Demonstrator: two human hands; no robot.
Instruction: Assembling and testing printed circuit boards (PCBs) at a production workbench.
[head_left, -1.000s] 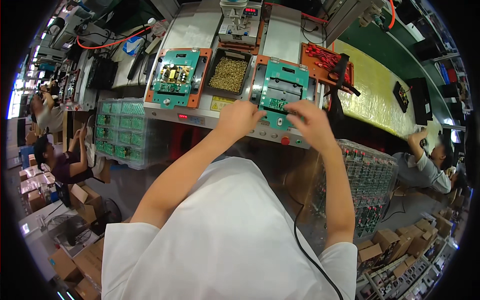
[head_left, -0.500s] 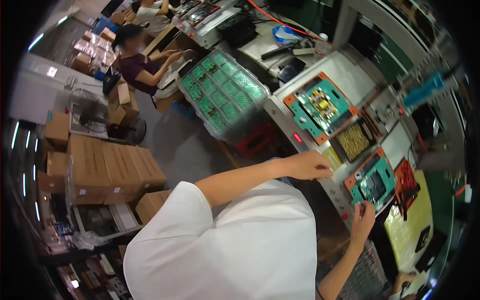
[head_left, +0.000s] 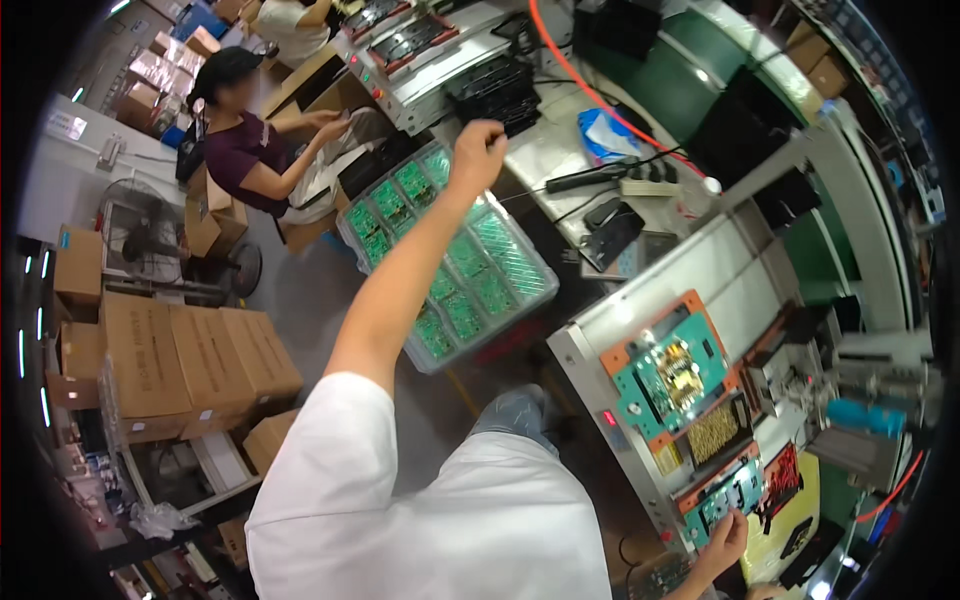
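My left arm stretches over a clear plastic bin [head_left: 540, 292] of green circuit boards. Its hand [head_left: 478, 155] hovers past the bin's far edge, fingers curled, with nothing visible in them. Close by is a stack of black trays [head_left: 495, 95]. At the lower right my right hand [head_left: 724, 543] is at the near edge of a teal and orange fixture [head_left: 712, 500], fingertips pinched together; what they hold, if anything, is too small to make out. A second teal and orange fixture [head_left: 640, 362] carries a circuit board with yellow parts [head_left: 680, 378].
A box of small brass-coloured pieces [head_left: 714, 434] stands between the fixtures. Beyond the bench lie a power strip [head_left: 592, 176] and a black device [head_left: 612, 238]. Another person [head_left: 245, 150] sits past the bin. Cardboard cartons [head_left: 150, 360] stand at the left.
My left hand has swung from beside the fixtures, far and left, across the bin. My right hand remains at the near fixture. The view has shifted, so the bench appears lower.
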